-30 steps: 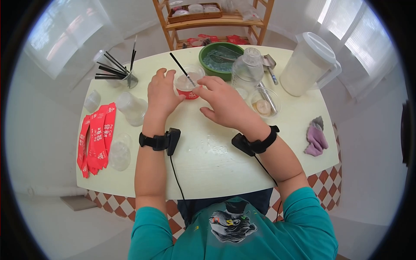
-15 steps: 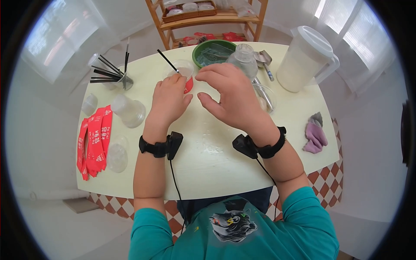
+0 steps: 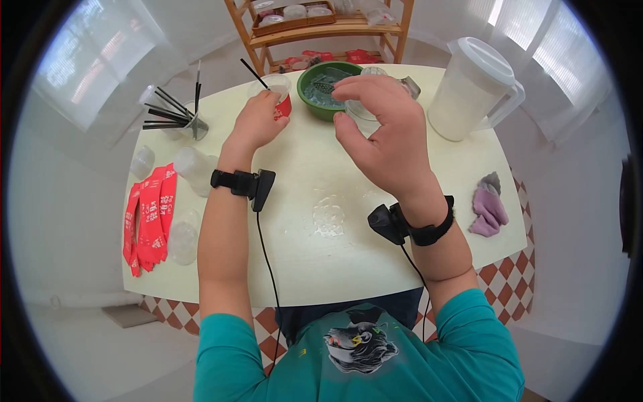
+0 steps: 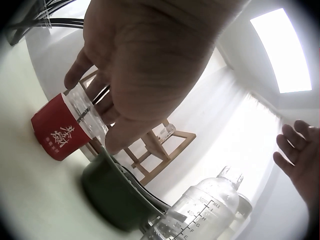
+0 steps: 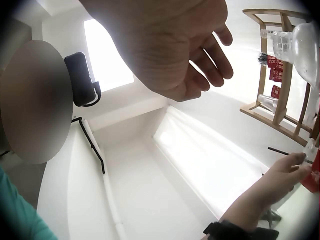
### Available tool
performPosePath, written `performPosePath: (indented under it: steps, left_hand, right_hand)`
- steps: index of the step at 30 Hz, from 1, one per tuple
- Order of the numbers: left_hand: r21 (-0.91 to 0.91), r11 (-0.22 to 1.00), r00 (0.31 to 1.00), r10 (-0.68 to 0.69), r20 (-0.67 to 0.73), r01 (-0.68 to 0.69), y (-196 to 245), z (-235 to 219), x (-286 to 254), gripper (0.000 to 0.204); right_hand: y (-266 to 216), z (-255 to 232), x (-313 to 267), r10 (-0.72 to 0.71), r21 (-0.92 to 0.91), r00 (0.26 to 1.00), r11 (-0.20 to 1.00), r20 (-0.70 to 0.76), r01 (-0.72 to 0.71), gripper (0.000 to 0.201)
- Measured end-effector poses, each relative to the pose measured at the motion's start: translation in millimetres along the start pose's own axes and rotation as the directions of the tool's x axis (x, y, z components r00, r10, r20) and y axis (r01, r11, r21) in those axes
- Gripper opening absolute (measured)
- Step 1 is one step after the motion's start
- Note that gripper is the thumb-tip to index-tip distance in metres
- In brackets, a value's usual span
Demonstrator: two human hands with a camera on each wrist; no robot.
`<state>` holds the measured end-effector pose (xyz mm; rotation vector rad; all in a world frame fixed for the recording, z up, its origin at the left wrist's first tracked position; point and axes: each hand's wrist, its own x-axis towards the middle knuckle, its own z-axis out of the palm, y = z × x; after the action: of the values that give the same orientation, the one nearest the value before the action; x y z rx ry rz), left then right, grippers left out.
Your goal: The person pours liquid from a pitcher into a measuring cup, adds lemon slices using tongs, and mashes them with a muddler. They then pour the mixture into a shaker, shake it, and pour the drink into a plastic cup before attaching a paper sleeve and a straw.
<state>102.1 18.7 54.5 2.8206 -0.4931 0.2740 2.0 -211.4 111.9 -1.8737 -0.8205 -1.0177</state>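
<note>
Far out on the table stands a clear plastic cup with a red paper sleeve (image 3: 282, 108), a black straw (image 3: 253, 72) leaning in it. My left hand (image 3: 258, 120) grips this cup near its rim from above, its fingers on the far side and the thumb nearer in the left wrist view. My right hand (image 3: 392, 137) is raised over the table, fingers bent loosely and thumb apart, nothing between them. Behind it, partly hidden in the head view, is a clear measuring shaker (image 4: 200, 210). A green basin (image 4: 110, 190) sits beside the cup.
On the left lie red sleeves (image 3: 151, 214), a clear lid (image 3: 182, 241), stacked cups (image 3: 194, 167) and a straw holder (image 3: 195, 130). A pitcher (image 3: 469, 94) and a purple cloth (image 3: 489, 211) are on the right. Water (image 3: 328, 218) wets the table's middle. A wooden shelf (image 3: 328, 30) stands behind.
My left hand has come onto the cup, which has shifted away and to the left. My right hand has withdrawn from the cup to the right and is raised.
</note>
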Motion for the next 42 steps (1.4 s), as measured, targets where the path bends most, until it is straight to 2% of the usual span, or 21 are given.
performPosePath:
  steps: [9, 12, 14, 15, 16, 18, 19, 21, 22, 23, 24, 25, 27, 28, 30, 32, 34, 38, 40, 41, 42]
  left_hand:
    - [-0.012, 1.000, 1.000, -0.010, -0.019, 0.010, 4, 0, -1, 0.055]
    - [-0.006, 1.000, 0.999, -0.009, -0.034, 0.009, 4, 2, -1, 0.054]
    - [-0.030, 1.000, 0.999, 0.001, -0.048, -0.002, 1, 4, -2, 0.053]
    - [-0.054, 0.998, 0.998, 0.012, -0.062, -0.015, 1, 5, -2, 0.052]
    - [-0.057, 0.998, 0.998, 0.013, -0.061, -0.017, 1, 7, -3, 0.052]
    - [-0.021, 0.995, 0.959, 0.090, -0.270, -0.100, 6, 11, -11, 0.039]
    - [-0.026, 0.995, 0.959, 0.088, -0.268, -0.099, 7, 12, -15, 0.039]
    - [-0.108, 0.988, 0.929, 0.063, -0.364, -0.109, 16, 7, -25, 0.021]
    - [-0.114, 0.988, 0.931, 0.061, -0.361, -0.109, 20, 7, -32, 0.021]
    - [-0.372, 0.924, 0.939, -0.051, -0.340, -0.084, 26, 7, -41, 0.015]
    - [-0.604, 0.795, 0.943, -0.157, -0.293, -0.055, 29, 9, -49, 0.011]
    - [-0.608, 0.792, 0.943, -0.160, -0.290, -0.053, 30, 13, -57, 0.011]
    - [-0.786, 0.618, 0.946, -0.248, -0.211, -0.014, 32, 21, -72, 0.010]
    - [-0.792, 0.610, 0.945, -0.252, -0.210, -0.013, 33, 23, -81, 0.010]
    - [-0.880, 0.460, 0.943, -0.330, -0.047, 0.117, 35, 24, -98, 0.009]
    - [-0.897, 0.428, 0.945, -0.325, -0.041, 0.109, 29, 32, -106, 0.009]
    - [-0.913, 0.394, 0.945, -0.324, -0.035, 0.102, 25, 42, -111, 0.009]
    - [-0.923, 0.378, 0.947, -0.318, -0.052, 0.077, 21, 50, -111, 0.012]
    - [-0.923, 0.378, 0.949, -0.309, -0.055, 0.069, 22, 51, -112, 0.012]
    - [-0.916, 0.393, 0.950, -0.308, -0.052, 0.077, 23, 51, -112, 0.013]
    - [-0.909, 0.407, 0.950, -0.308, -0.049, 0.085, 23, 51, -113, 0.014]
  right_hand:
    - [-3, -4, 2, 0.017, 0.042, 0.999, 0.999, -0.051, -0.015, 0.013]
    - [1, -9, 4, -0.013, 0.003, 0.998, 1.000, -0.066, 0.013, 0.011]
    - [3, -13, 4, 0.025, 0.048, 0.986, 0.999, -0.163, -0.017, 0.009]
    - [3, -16, 4, 0.024, 0.045, 0.987, 0.999, -0.161, -0.017, 0.009]
    - [3, -21, 5, 0.098, 0.084, 0.978, 0.993, -0.183, -0.084, 0.009]
    - [4, -30, 6, 0.193, 0.129, 0.960, 0.977, -0.204, -0.169, 0.012]
    - [4, -32, 6, 0.195, 0.127, 0.960, 0.977, -0.200, -0.172, 0.012]
    - [5, -34, 6, 0.257, 0.226, 0.934, 0.953, -0.246, -0.203, 0.012]
    - [8, -34, 6, 0.239, 0.225, 0.936, 0.957, -0.259, -0.182, 0.013]
    - [8, -34, 6, 0.243, 0.222, 0.936, 0.957, -0.255, -0.188, 0.013]
    - [7, -35, 6, 0.265, 0.248, 0.929, 0.948, -0.259, -0.201, 0.013]
    - [7, -34, 6, 0.286, 0.274, 0.922, 0.938, -0.262, -0.213, 0.013]
    - [7, -34, 6, 0.300, 0.286, 0.922, 0.931, -0.245, -0.227, 0.013]
    - [7, -33, 5, 0.310, 0.299, 0.922, 0.924, -0.231, -0.236, 0.014]
    - [6, -30, 2, 0.319, 0.278, 0.920, 0.926, -0.225, -0.253, 0.014]
    - [8, -27, -1, 0.319, 0.258, 0.922, 0.930, -0.219, -0.261, 0.014]
    - [12, -27, -6, 0.286, 0.079, 0.937, 0.958, -0.201, -0.276, 0.015]
    - [29, -30, -14, 0.302, -0.046, 0.939, 0.949, -0.168, -0.313, 0.024]
    - [45, -25, -12, 0.372, -0.216, 0.922, 0.897, -0.109, -0.387, 0.052]
    - [51, -22, -10, 0.363, -0.224, 0.926, 0.899, -0.099, -0.376, 0.052]
    - [58, -19, -8, 0.469, -0.207, 0.882, 0.861, -0.029, -0.465, 0.068]
